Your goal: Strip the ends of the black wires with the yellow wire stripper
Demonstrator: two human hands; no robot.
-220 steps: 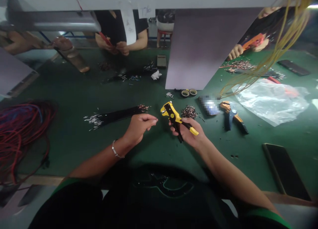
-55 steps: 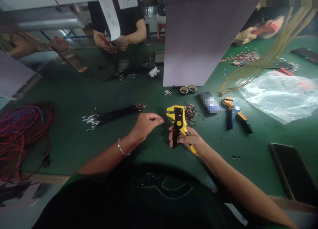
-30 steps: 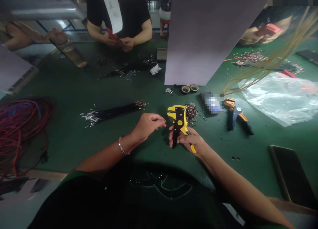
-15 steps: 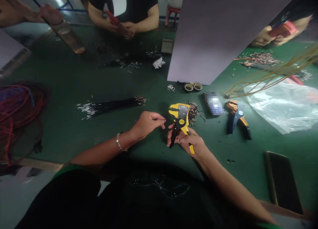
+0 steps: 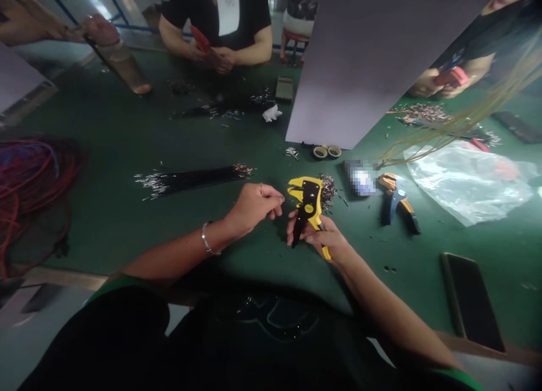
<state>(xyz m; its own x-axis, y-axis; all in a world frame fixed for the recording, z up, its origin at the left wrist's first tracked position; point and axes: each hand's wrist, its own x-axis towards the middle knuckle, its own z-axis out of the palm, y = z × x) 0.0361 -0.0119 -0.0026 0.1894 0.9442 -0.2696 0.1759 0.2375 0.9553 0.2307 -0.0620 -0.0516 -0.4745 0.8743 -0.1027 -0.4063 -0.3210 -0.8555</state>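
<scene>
My right hand is shut around the handles of a yellow and black self-adjusting wire stripper, with its jaws pointing up and left. My left hand hangs just left of the stripper, with thumb and forefinger pinched together. Nothing shows between those fingers, though a very thin wire could not be ruled out. Just beyond the stripper's jaws lies a small heap of cut wire pieces. A long bundle of black wires with bare silver ends lies on the green mat to the left.
A blue and orange wire stripper and a blurred object lie to the right, near a clear plastic bag. A dark phone, tape rolls, a red wire coil and a grey panel surround the mat. A co-worker sits opposite.
My left hand has edged closer to the stripper, which now stands more upright in my right hand than in the oldest frame. The whole view has tilted slightly with my head.
</scene>
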